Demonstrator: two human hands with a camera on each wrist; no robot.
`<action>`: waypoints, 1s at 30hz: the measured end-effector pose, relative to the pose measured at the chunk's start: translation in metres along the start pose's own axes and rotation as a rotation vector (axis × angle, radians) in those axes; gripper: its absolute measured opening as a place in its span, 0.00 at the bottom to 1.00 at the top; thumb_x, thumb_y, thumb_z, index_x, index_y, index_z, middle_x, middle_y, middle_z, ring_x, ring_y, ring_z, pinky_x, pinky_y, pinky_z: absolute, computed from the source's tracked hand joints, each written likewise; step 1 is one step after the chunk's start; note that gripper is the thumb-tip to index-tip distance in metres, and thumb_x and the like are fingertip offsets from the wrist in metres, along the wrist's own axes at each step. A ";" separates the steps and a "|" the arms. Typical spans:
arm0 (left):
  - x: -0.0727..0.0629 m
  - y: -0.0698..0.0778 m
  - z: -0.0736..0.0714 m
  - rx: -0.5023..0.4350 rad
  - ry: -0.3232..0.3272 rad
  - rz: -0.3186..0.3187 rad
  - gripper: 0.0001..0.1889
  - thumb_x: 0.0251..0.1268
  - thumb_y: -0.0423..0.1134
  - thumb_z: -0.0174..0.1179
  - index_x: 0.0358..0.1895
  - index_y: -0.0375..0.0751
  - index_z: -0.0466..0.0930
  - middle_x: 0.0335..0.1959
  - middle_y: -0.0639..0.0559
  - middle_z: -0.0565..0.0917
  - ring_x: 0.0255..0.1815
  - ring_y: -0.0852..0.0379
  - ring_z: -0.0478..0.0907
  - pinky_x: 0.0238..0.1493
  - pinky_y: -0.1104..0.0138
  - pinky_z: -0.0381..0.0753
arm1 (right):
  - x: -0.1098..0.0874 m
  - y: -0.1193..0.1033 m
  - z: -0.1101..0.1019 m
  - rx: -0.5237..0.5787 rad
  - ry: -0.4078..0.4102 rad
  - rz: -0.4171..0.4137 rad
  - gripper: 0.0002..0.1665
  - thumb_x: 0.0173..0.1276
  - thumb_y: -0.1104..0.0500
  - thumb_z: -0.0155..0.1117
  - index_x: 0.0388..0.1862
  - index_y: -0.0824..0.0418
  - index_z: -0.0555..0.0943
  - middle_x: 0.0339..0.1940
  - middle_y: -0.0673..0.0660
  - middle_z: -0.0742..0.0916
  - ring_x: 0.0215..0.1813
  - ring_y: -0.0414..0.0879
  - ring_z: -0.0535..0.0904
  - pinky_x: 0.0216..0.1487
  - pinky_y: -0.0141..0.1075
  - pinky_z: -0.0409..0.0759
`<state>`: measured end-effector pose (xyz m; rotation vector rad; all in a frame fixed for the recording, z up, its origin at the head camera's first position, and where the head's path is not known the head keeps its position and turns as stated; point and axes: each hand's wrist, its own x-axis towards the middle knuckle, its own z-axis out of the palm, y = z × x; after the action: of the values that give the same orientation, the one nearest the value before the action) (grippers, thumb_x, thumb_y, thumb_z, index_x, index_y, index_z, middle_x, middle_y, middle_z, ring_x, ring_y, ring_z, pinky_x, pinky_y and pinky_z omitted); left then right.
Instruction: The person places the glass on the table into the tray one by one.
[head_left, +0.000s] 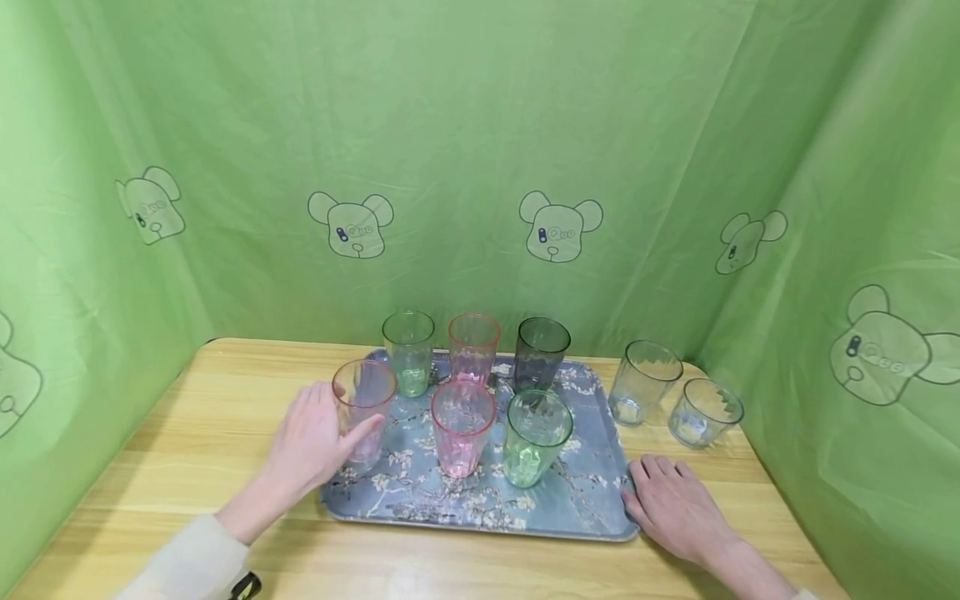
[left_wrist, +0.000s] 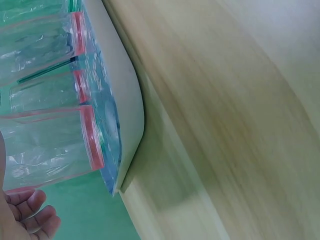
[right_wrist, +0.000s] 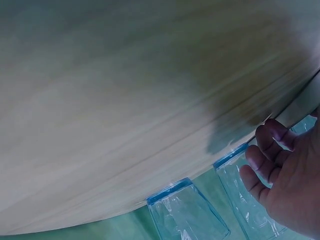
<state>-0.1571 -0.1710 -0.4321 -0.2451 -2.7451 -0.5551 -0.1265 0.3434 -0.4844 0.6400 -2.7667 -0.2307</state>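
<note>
My left hand (head_left: 317,437) is at the left side of a pink-rimmed clear tumbler (head_left: 365,400). Its thumb crosses the front of the glass, while the loosely bent fingers (left_wrist: 37,212) lie beside the wall. This tumbler stands upright at the left of a blue blossom-patterned tray (head_left: 420,510). Next to it in the front row are a pink tumbler (head_left: 462,433) and a green tumbler (head_left: 534,442). Relaxed, my right hand (head_left: 675,504) rests by the tray's right front corner, thumb right at the rim; its fingers (right_wrist: 270,142) bend loosely and hold nothing.
Along the tray's back stand a green tumbler (head_left: 409,354), a reddish-pink one (head_left: 474,350) and a dark grey one (head_left: 540,354). A taller clear glass (head_left: 643,383) and a shorter one (head_left: 701,414) are right of the tray on the wooden table (head_left: 225,400). Green curtains (head_left: 450,125) enclose it.
</note>
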 end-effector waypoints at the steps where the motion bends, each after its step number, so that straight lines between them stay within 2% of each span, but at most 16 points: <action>1: 0.000 0.001 0.002 0.003 -0.001 0.002 0.39 0.73 0.66 0.59 0.50 0.24 0.76 0.37 0.39 0.79 0.39 0.48 0.73 0.49 0.53 0.80 | 0.000 0.000 0.000 -0.002 0.001 -0.001 0.15 0.70 0.47 0.67 0.41 0.56 0.76 0.33 0.51 0.78 0.39 0.47 0.75 0.39 0.42 0.71; 15: 0.000 0.014 0.023 -0.026 0.033 0.040 0.37 0.68 0.66 0.64 0.53 0.28 0.77 0.38 0.43 0.81 0.39 0.51 0.73 0.45 0.57 0.79 | -0.001 0.000 0.001 -0.008 -0.001 -0.003 0.15 0.70 0.47 0.67 0.41 0.56 0.76 0.33 0.51 0.78 0.38 0.47 0.74 0.39 0.42 0.71; 22: 0.001 0.019 0.025 -0.053 0.024 0.032 0.40 0.68 0.66 0.63 0.57 0.27 0.76 0.42 0.41 0.82 0.43 0.49 0.76 0.48 0.55 0.81 | -0.001 0.000 0.001 -0.007 -0.003 -0.003 0.15 0.70 0.47 0.67 0.41 0.56 0.76 0.33 0.51 0.77 0.37 0.47 0.73 0.38 0.42 0.71; 30: -0.001 0.021 0.029 -0.054 0.024 0.041 0.39 0.68 0.66 0.63 0.57 0.26 0.76 0.42 0.41 0.82 0.44 0.48 0.75 0.49 0.55 0.81 | -0.001 0.001 0.001 -0.003 -0.014 0.005 0.15 0.71 0.47 0.66 0.42 0.57 0.77 0.34 0.52 0.78 0.39 0.48 0.75 0.39 0.43 0.72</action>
<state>-0.1596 -0.1404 -0.4499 -0.3045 -2.6979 -0.6173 -0.1263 0.3444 -0.4850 0.6327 -2.7806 -0.2393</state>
